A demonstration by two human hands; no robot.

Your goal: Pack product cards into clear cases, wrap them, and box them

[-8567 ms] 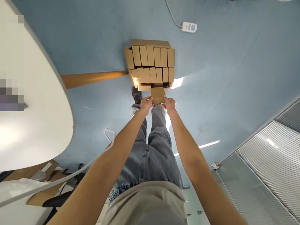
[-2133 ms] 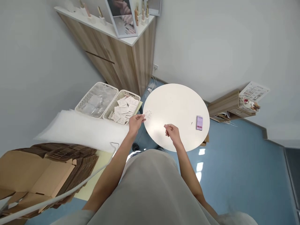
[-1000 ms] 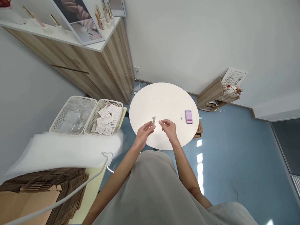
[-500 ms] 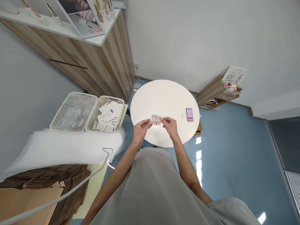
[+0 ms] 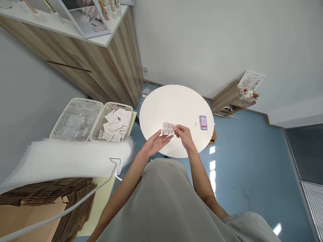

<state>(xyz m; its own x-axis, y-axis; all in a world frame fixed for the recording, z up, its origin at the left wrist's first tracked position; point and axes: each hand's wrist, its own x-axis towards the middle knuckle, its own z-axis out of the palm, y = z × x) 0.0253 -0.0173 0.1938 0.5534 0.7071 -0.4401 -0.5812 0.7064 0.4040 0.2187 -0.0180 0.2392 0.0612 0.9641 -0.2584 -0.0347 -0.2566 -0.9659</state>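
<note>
Right hand (image 5: pixel 183 135): thumb and fingers pinched on the right edge of one press-on nail set (image 5: pixel 168 128), two rows. Left hand (image 5: pixel 155 144): open, palm up, at the set's lower left. Beneath both, white round table (image 5: pixel 176 104); purple rectangular item (image 5: pixel 203 123) on its right side, blurred. Farther, wood-grain cabinet (image 5: pixel 106 70) with framed picture (image 5: pixel 87 18) on top.

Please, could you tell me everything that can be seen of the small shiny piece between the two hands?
The small, flat, four-sided shiny piece shows two rows of narrow, glossy, silvery shapes, possibly plastic; finer detail is too small to tell. It is held over the round white table, its rows running left to right. The right hand has its fingers at the right edge; the left hand, palm up, is at the lower left.
</note>
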